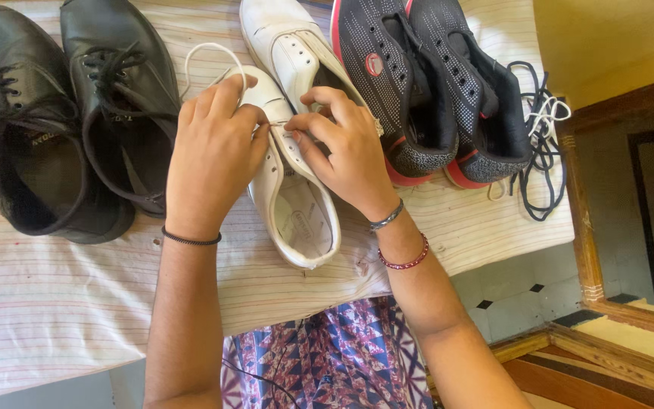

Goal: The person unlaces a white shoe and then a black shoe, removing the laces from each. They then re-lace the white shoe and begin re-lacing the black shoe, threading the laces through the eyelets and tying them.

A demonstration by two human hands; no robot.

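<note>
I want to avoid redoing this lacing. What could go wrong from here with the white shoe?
1. The white lace loops loose above the left hand; it might slip out of the pinch.
2. The right hand covers the white shoe eyelets, so one may get skipped.
3. The loose laces beside the grey shoes could tangle.

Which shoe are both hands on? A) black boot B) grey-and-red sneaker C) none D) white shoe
D: the left hand and right hand both rest on the white shoe, pinching its white lace; the black boots and sneakers lie untouched either side.
</note>
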